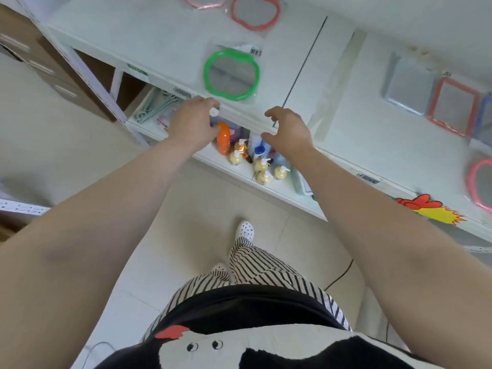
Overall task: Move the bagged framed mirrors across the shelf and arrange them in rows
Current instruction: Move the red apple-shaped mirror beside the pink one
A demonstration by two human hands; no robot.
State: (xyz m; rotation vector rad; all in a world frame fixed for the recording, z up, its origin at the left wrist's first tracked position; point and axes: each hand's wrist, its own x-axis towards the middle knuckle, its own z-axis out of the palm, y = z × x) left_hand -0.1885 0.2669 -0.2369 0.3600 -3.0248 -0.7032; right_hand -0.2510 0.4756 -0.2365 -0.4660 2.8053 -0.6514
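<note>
A green apple-shaped framed mirror in a clear bag lies flat on the white shelf top, near its front edge. Behind it lie a red apple-shaped mirror and a pink one. On the right part of the shelf sit a grey rectangular mirror, a red rectangular one, a blue one and a pink round one. My left hand and my right hand hover at the shelf's front edge below the green mirror, fingers loosely curled, holding nothing.
The lower shelf holds an orange bottle, several yellow pump bottles and pale green hangers. A red and yellow paper tag sticks to the shelf edge at right. Brown cartons stand at left. Tiled floor lies beneath.
</note>
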